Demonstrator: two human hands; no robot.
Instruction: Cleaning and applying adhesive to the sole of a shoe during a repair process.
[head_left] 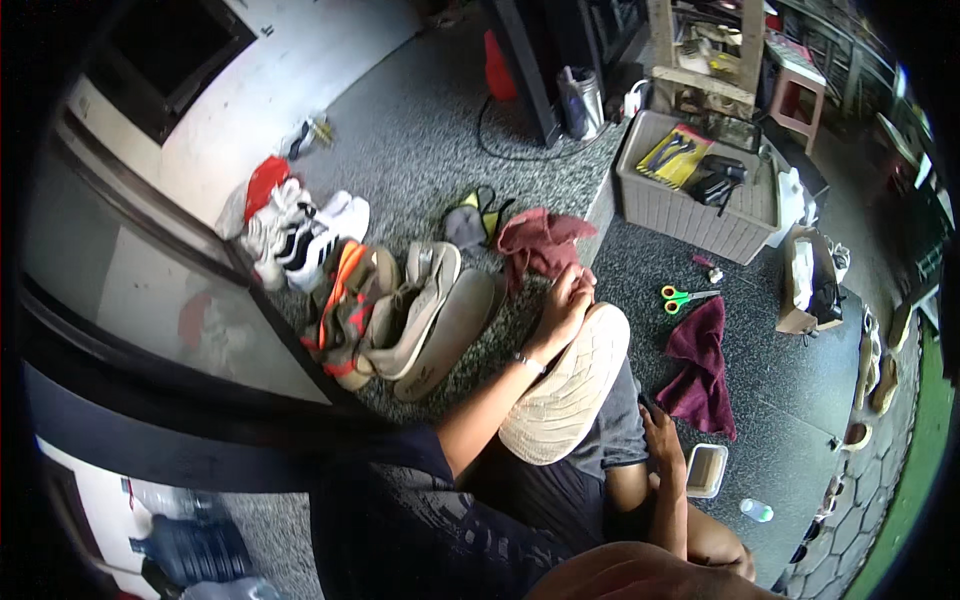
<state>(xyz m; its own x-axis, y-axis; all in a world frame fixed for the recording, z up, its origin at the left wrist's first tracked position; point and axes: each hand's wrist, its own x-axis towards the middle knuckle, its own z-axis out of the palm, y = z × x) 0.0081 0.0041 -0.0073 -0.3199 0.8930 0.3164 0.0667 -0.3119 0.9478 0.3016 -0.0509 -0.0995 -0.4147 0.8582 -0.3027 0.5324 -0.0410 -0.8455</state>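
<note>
A dark tiled floor (780, 390) runs beside a raised speckled ledge (410, 150), with a white wall (320, 60) behind the ledge and grey paving (860, 510) and a green strip (915, 420) at the far right. On the floor, a grey ribbed bin (690, 220) carries a yellow card (675, 157) of black tools and other black items (718, 180) at its top. Nearby, an open cardboard box (796, 321) holds something white and something black. A white-rimmed rectangular tub (706, 494), near the right hand (662, 438), has brownish contents; whether they are liquid, I cannot tell. A small clear bottle (756, 511) lies close to it. A metallic canister (583, 108) stands farther back, and large blue water bottles (195, 548) are at lower left.

Across the seated person's lap lies a cream shoe (565, 390), ridged face up. The left hand (570, 297) is at its far end, fingers curled nearly closed; I cannot tell what they grip. The right fingers are closed round a dark object (648, 405), mostly hidden. A dusty-red cloth (543, 240) and a row of shoes occupy the ledge; green-handled scissors (676, 298) and a maroon cloth (700, 370) lie on the floor.
</note>
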